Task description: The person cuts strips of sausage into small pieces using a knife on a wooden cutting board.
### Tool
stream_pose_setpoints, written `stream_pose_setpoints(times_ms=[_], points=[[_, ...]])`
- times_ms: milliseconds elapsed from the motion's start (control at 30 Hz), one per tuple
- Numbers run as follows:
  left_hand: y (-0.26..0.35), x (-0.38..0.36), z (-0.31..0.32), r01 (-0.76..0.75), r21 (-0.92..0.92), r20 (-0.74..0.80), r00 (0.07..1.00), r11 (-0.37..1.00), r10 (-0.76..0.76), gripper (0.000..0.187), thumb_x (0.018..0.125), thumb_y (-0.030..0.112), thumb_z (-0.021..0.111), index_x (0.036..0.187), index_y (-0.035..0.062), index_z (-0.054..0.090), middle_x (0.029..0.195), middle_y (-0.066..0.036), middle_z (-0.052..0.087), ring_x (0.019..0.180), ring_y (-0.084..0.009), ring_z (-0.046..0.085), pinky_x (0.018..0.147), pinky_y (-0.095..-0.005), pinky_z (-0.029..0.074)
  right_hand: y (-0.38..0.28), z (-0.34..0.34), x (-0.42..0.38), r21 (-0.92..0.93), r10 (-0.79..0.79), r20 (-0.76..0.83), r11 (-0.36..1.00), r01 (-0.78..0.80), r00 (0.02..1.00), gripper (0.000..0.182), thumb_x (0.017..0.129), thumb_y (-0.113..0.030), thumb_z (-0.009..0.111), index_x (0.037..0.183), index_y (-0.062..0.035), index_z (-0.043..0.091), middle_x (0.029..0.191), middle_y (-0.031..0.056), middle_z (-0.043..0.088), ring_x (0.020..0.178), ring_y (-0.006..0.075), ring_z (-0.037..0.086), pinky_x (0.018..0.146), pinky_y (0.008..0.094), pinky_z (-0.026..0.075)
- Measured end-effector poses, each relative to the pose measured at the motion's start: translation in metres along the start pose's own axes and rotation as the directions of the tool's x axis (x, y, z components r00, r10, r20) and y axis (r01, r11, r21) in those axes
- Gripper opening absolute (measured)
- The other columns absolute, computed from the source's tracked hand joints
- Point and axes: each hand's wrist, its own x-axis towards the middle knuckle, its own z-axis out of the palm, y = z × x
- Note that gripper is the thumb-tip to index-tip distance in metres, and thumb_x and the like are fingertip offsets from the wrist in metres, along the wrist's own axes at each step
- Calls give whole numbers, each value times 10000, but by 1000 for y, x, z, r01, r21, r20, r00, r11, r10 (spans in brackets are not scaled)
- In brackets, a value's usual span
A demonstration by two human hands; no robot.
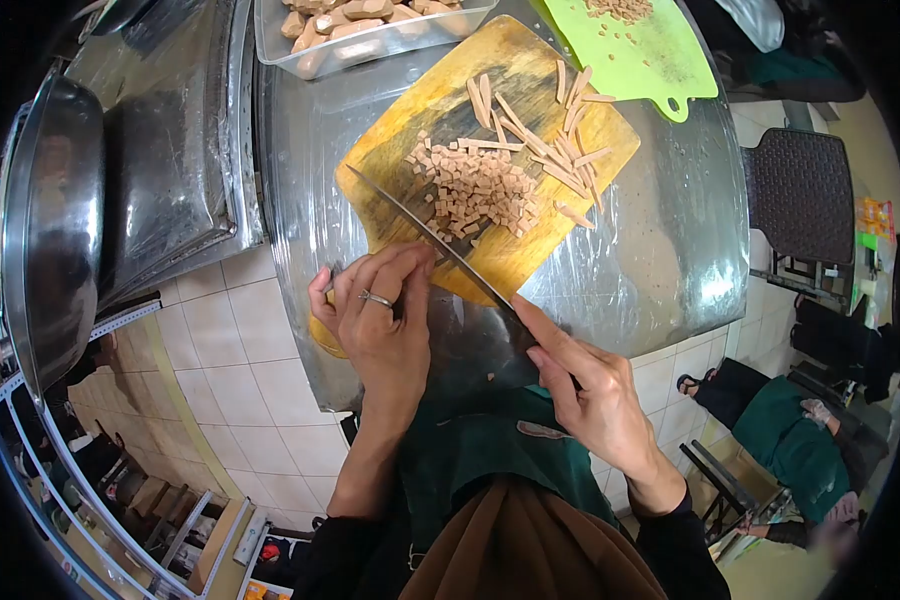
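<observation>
My right hand [595, 395] is wrapped round the handle of a long kitchen knife [420, 225], its blade slanting up and left across the near part of a worn yellow cutting board [390, 120]. Close to the blade's near side, my left hand [380, 300] has its fingers curled and thumb pressed in, a ring on one finger; I cannot tell what the fingertips pinch. Just beyond the blade lies a heap of small pinkish-brown food cubes [485, 190]. Uncut thin sticks of the same food [560, 155] spread over the board's far right.
A clear plastic container [390, 48] of brown food chunks stands at the back. Beside it, a green cutting board [640, 60] carries chopped bits. The metal table [660, 230] has a plastic-like cover. A large steel bowl [55, 230] is at left; a person in a green apron [790, 440] is at right.
</observation>
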Motion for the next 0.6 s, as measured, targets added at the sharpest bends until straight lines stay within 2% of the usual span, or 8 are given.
stream_pose_setpoints(times_ms=[133,467,600], points=[[-1,-1,0,69,-64,2,998,996,-69,199,897,95,803,1074,138,723,1044,55,759,1019,-148,663,1175,-423,257,-2,2,-6,10,-8,-1,1000,8,1000,601,942,43,679,1510,-117,563,690,159,624,597,291,647,603,420,547],[-8,-3,3,27,-83,-54,998,996,-32,242,860,50,826,1059,113,704,989,40,756,970,-177,666,1204,-489,281,-2,4,-8,-51,-3,14,999,4,1000,610,945,36,679,1519,-130,556,690,156,631,576,279,640,584,410,562],[-8,-2,2,30,-72,-37,999,997,-32,239,860,46,824,1053,113,699,989,41,749,972,-176,663,1212,-497,274,0,10,-5,-104,-30,-1,994,29,1000,614,944,17,687,1522,-140,552,689,161,637,571,310,650,572,424,564]])
